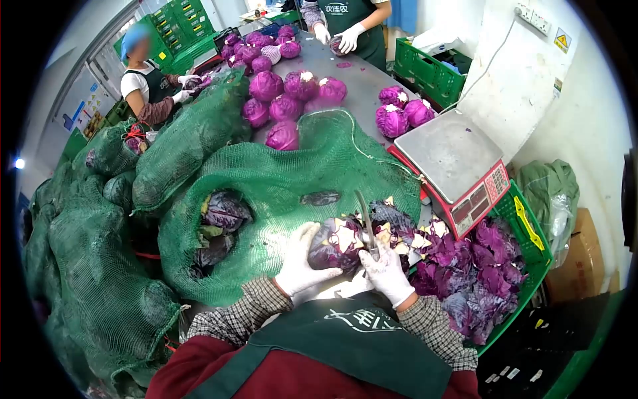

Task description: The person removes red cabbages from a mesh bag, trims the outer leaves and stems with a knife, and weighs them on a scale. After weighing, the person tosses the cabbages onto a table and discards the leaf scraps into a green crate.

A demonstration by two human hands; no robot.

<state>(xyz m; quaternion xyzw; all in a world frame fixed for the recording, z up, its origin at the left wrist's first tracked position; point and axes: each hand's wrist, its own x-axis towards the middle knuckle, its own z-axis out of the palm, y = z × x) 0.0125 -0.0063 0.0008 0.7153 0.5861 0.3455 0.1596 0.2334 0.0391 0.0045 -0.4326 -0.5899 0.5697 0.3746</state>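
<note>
My gloved left fingers (307,241) wrap the side of a red cabbage (335,243), holding it against the open green net sack (279,183). My right hand (387,272) grips a knife (365,219), blade up along the cabbage's right edge. Cut leaves (475,263) crowd the green crate (525,229) on my right, and the scale (458,163) stands just beyond. Open tabletop (362,86) lies farther off.
</note>
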